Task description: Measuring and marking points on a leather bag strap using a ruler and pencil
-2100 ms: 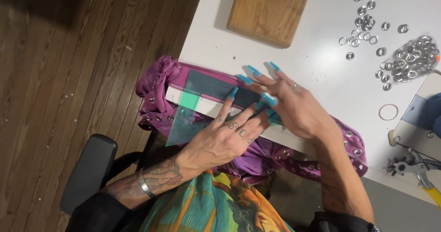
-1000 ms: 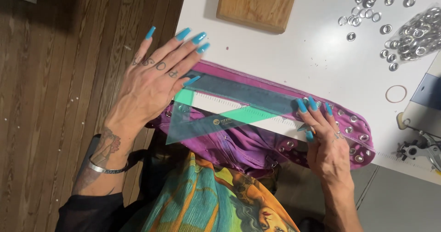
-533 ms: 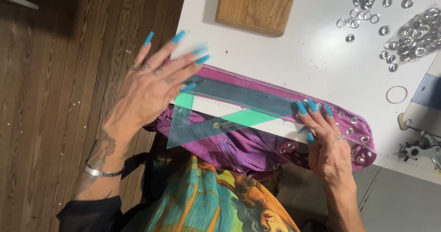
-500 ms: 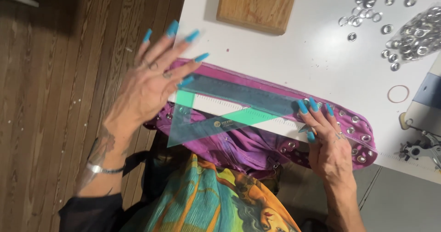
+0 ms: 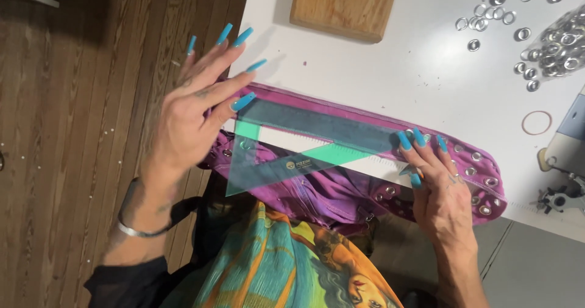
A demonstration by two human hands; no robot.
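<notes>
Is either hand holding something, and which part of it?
Nothing is gripped. The right hand presses its fingers on the green triangle ruler at its right end; the left hand is lifted, open.

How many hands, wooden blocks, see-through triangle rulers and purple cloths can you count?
Hands: 2, the left hand and the right hand
Wooden block: 1
Triangle ruler: 1
Purple cloth: 1
Total: 5

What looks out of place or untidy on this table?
Loose metal eyelets lie scattered beside their clear bag at the table's far corner. The purple garment hangs half over the table's edge, bunched under the set square. Nothing looks damaged.
</notes>
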